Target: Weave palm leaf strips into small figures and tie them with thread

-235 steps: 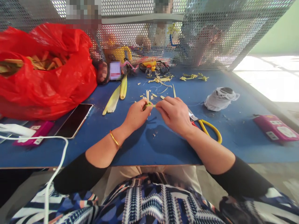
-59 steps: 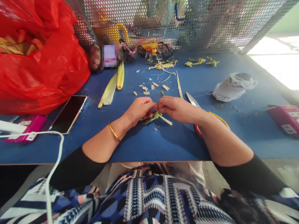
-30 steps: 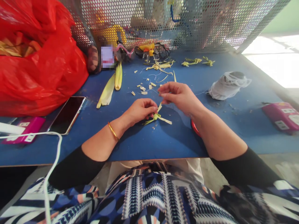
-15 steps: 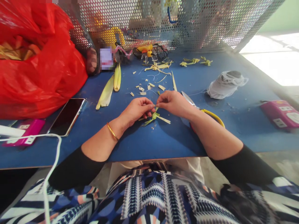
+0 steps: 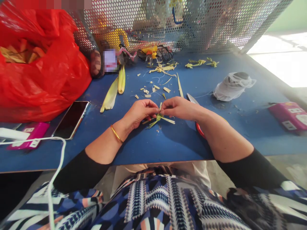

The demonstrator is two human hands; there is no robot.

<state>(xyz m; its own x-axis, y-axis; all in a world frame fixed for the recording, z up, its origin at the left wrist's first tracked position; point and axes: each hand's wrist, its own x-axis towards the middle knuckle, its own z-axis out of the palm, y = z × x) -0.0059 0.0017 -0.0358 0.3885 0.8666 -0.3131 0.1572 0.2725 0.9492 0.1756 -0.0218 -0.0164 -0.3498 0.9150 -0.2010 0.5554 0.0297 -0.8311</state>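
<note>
A small knotted piece of pale green husk strips (image 5: pixel 158 118), its loose ends spread out, is at the fingertips of both hands just above the blue table. My left hand (image 5: pixel 141 111), with a gold bangle on the wrist, is closed and pinches the top of this piece. Closed from the other side, my right hand (image 5: pixel 179 107) pinches it at the same spot, the fingertips of the two hands almost touching. The exact strip between the fingers is partly hidden. Under my right forearm lie scissors (image 5: pixel 192 98), with the blade and a red handle loop showing.
Cut scraps (image 5: pixel 146 91) and thread bits lie beyond my hands. Larger husk leaves (image 5: pixel 110 94) are left of them, near a phone (image 5: pixel 71 119) and a red plastic bag (image 5: pixel 59 76). A wrapped thread spool (image 5: pixel 231 88) and pink box (image 5: pixel 289 115) stand right. Perforated metal (image 5: pixel 203 28) borders the back.
My right hand has come down slightly and closer to the knotted piece, its fingertips now against those of my left hand. The left hand stays nearly in place. The view has shifted a little.
</note>
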